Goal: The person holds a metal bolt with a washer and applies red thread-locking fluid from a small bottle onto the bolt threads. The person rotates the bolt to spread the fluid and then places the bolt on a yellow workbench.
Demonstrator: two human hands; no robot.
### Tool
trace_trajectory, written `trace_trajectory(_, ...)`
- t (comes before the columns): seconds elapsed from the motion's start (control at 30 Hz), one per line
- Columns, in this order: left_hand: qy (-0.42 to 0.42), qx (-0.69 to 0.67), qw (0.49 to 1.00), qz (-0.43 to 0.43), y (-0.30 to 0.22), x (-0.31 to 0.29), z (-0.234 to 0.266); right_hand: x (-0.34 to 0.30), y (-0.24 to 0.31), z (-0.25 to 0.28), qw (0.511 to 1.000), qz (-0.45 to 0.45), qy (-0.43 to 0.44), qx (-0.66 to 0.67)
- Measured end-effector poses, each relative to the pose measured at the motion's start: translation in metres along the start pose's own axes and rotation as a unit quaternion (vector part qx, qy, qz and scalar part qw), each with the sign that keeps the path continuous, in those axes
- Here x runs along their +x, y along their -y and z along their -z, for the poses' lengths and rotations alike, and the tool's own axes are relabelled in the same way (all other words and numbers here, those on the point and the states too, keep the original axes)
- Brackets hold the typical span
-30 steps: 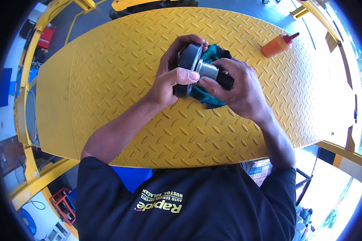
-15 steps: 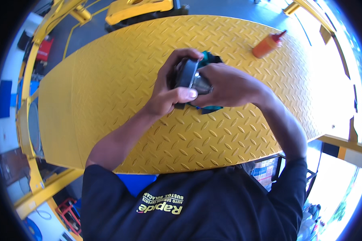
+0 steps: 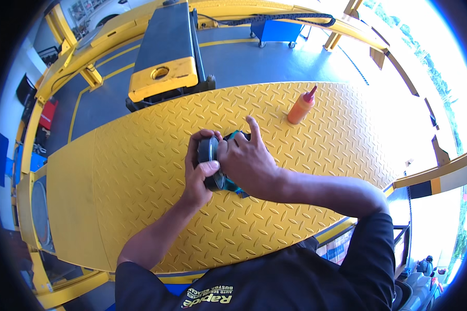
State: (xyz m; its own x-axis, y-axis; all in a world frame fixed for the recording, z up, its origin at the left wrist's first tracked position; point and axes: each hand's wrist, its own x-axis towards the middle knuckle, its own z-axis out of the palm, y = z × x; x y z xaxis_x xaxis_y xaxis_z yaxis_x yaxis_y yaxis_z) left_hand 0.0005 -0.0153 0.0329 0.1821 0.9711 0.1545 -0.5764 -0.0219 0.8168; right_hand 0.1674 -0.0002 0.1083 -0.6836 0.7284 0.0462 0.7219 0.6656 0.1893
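My left hand [image 3: 194, 179] is wrapped round a thick black round part [image 3: 207, 150], its thumb lying on the near face. The part is tilted on edge, with a shiny rim toward the right. My right hand [image 3: 250, 165] is against that face, most fingers curled in and one finger raised. What its curled fingers pinch is hidden behind the knuckles. Partly covered by my hands is a teal and black thing [image 3: 233, 136], its kind not clear. Both hands are over a yellow diamond-pattern metal plate [image 3: 150, 171].
An orange squeeze bottle [image 3: 299, 110] with a red nozzle stands on the plate, beyond my right hand. Past the far edge is a black and yellow lift unit [image 3: 166, 57]. A blue wheeled cart [image 3: 277, 32] stands farther back on the floor. Yellow beams run at both sides.
The view has tilted up, showing more floor and the lift unit. My right hand has turned, from cupping the part's metallic middle to curled fingers with one finger raised. The left hand keeps its hold.
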Motion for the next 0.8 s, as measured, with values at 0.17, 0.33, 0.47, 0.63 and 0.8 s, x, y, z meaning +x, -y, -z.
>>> trace_trajectory(0.17, 0.014, 0.023, 0.999, -0.019, 0.000, -0.004, 0.004, 0.029, -0.033, 0.020, 0.901, -0.033, 0.281, 0.330)
trace_trajectory(0.33, -0.017, -0.063, 0.998, 0.014, -0.001, -0.002, 0.005, -0.006, 0.014, -0.021, 0.991, 0.002, -0.112, -0.072)
trace_trajectory(0.47, -0.008, -0.029, 0.999, 0.013, -0.002, -0.004, 0.009, 0.003, 0.005, -0.006, 1.000, -0.014, -0.001, 0.016)
trace_trajectory(0.63, -0.009, 0.021, 1.000, 0.012, -0.006, -0.006, 0.001, 0.025, -0.026, 0.030, 0.930, -0.043, 0.247, 0.268)
trace_trajectory(0.8, -0.013, 0.001, 1.000, 0.018, -0.003, 0.000, 0.004, -0.003, 0.008, -0.001, 0.998, -0.042, -0.040, 0.002)
